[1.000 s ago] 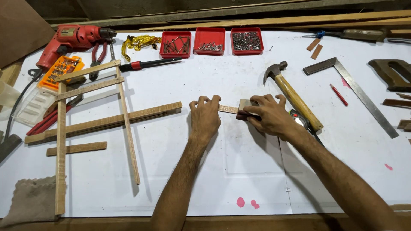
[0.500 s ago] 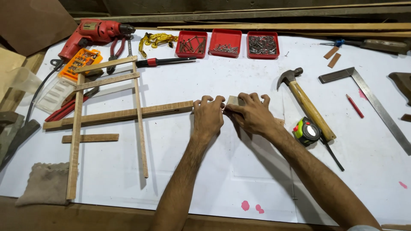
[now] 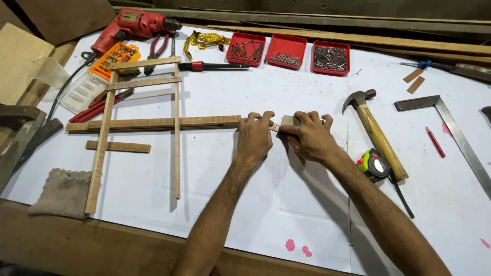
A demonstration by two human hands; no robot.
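My left hand [image 3: 254, 137] presses a thin wooden strip [image 3: 275, 127] flat on the white sheet, fingers curled over it. My right hand [image 3: 309, 137] grips a small grey-brown block [image 3: 290, 121] laid on the same strip, right beside the left hand. The strip shows only in the gap between the two hands. Just left of my left hand ends a long wooden slat [image 3: 153, 123], part of a frame of crossed slats [image 3: 176, 128].
A hammer [image 3: 376, 133], a tape measure [image 3: 375, 164], a red pencil [image 3: 435, 141] and a steel square [image 3: 460, 140] lie to the right. Three red trays of nails and screws [image 3: 286, 51], a red drill [image 3: 133, 25], pliers and a screwdriver [image 3: 215, 66] sit at the back. A cloth [image 3: 64, 193] lies front left.
The view has shifted, so the frame and tools sit further right in the picture. Both hands stay together on the strip, the right one working the block over it.
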